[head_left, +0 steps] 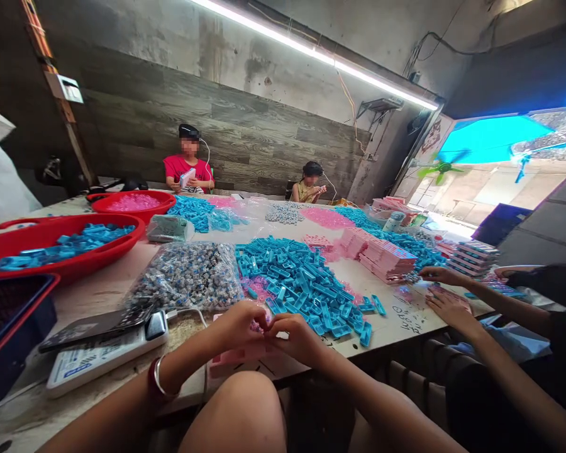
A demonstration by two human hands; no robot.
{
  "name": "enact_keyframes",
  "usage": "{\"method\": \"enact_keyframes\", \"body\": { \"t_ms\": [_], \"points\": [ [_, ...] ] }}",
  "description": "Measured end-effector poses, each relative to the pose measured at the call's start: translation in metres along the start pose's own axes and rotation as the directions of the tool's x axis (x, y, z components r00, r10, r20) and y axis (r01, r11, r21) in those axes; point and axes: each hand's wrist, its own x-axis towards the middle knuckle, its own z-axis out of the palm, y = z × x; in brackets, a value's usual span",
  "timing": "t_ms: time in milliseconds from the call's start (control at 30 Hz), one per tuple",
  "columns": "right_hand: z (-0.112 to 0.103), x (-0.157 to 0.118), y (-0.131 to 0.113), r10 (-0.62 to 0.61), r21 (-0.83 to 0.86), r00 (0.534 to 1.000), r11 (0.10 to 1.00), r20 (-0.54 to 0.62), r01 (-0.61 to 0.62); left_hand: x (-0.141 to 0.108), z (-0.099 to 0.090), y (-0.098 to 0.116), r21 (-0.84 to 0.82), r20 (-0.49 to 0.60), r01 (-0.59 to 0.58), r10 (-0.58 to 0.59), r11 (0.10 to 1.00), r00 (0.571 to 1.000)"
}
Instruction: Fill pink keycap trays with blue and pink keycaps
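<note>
My left hand [241, 324] and my right hand [295, 336] meet fingertip to fingertip at the table's near edge. Both have bent fingers pinched together; whatever is between them is too small or hidden to make out. Below them lies a pink plastic part [224, 362], partly covered by the hands. Just beyond spreads a heap of blue plastic pieces [306, 283], shaped like small open troughs. Small clear pink pieces [259, 289] lie among them. To the left of the heap is a clear bag of small grey, white and blue parts [188, 277].
Red basins [136, 229] and a dark crate [14, 333] stand left. A power bank [108, 358] with a cable lies nearby. Stacked pink panels [380, 255] are at right, beside a co-worker's hands [448, 302]. Two people [188, 170] sit across the table.
</note>
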Motion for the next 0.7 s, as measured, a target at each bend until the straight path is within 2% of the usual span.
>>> {"method": "enact_keyframes", "body": {
  "t_ms": [133,267,367,500,700],
  "points": [
    [-0.001,0.001,0.000,-0.004,0.024,1.000,1.000,0.025,0.003,-0.002,0.002,0.007,0.001,-0.034,0.160,-0.160,0.987,0.986],
    [-0.001,0.002,-0.001,0.022,0.010,0.999,1.000,0.034,-0.023,-0.004,0.004,0.010,-0.070,-0.052,0.232,-0.236,0.970,0.970],
    [-0.001,0.003,-0.001,0.028,-0.013,0.999,1.000,0.040,-0.027,-0.006,0.008,0.008,-0.085,-0.068,0.211,-0.217,0.974,0.974],
    [-0.001,0.003,0.004,0.008,-0.009,0.998,1.000,0.060,-0.007,-0.008,0.009,0.007,-0.024,-0.083,0.159,-0.160,0.987,0.984],
    [0.001,0.004,0.011,-0.032,0.008,0.999,0.999,0.041,0.031,-0.009,0.010,0.013,0.053,-0.026,0.162,-0.160,0.985,0.987]
  ]
}}
